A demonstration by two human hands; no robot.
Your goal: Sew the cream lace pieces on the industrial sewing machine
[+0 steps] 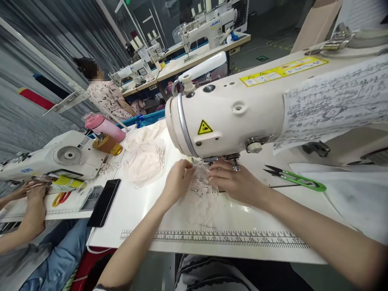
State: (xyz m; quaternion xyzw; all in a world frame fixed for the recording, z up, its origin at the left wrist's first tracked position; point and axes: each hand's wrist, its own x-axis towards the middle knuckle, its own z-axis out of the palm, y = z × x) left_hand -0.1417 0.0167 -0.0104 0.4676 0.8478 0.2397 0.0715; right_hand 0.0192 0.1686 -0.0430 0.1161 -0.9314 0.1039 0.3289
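A white sewing machine [230,113] stands over the white table [139,202]. Under its needle area lies a piece of pale lace fabric [201,198]. My left hand [178,180] rests on the lace's left side, fingers curled and pinching the fabric. My right hand [233,180] presses on the lace just below the presser foot, fingers bent over the fabric. The needle itself is hidden behind my fingers.
A pile of pale lace pieces [145,155] lies to the left. Green thread snips [298,180] lie at right, a black phone [104,202] at left, a printed ruler [218,238] along the front edge. A co-worker's hands [33,194] work at the neighbouring machine [57,157]; another person [103,95] sits farther back.
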